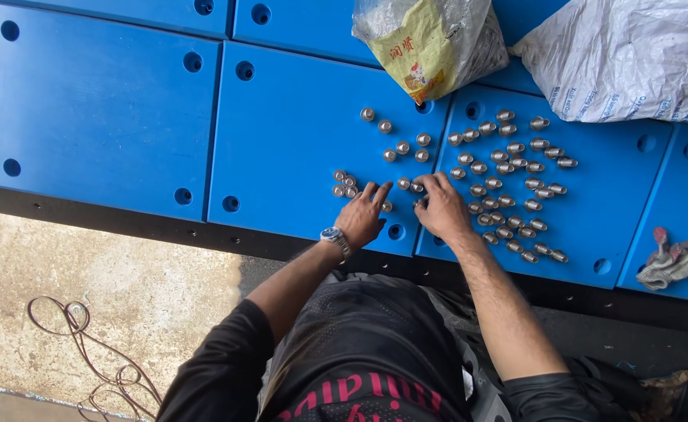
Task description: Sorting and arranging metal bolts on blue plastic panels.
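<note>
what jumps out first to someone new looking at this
Bright blue panels with round holes fill the top. Dozens of small metal nuts lie scattered on them right of centre. Both hands, left hand and right hand, rest at the cluster's near edge, below two plastic bags.

Shiny metal fittings (508, 184), seemingly matt-plastic panels (297, 117)

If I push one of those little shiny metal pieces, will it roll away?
Probably. The metal pieces look round, and several lie tipped over, so they'd likely roll on the smooth blue panel. Being metal, each is likely heavy for its size.
</note>
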